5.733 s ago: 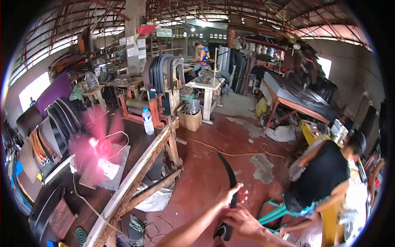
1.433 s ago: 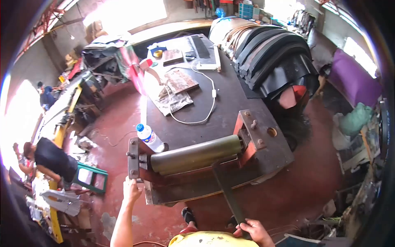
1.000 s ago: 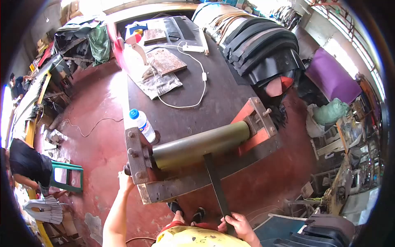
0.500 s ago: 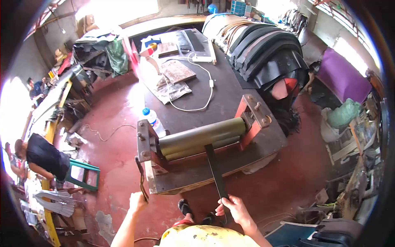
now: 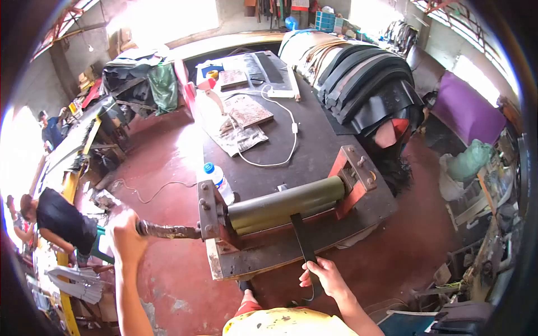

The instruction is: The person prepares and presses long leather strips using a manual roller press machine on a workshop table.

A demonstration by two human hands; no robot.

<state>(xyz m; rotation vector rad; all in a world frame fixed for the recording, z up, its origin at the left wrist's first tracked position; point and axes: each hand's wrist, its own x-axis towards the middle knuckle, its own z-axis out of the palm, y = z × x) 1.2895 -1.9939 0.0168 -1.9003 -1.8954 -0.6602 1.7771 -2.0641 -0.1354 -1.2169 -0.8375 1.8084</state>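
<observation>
My left hand is closed around the crank handle, which sticks out to the left of the roller press. Two metal rollers lie one over the other between red-brown side posts. A black leather strap runs from the rollers' front toward me. Beyond them a small pale end of something shows, too small to name. My right hand pinches the strap between thumb and fingers, and its loose end hangs below the hand.
The press stands on a dark table with a water bottle, a power strip and boards. Leather sheets are piled at the right. A person in a black shirt bends at a left bench.
My left hand has swung the crank handle up and outward to the left, from hanging down to roughly level. My right hand stays on the strap. The view has shifted slightly.
</observation>
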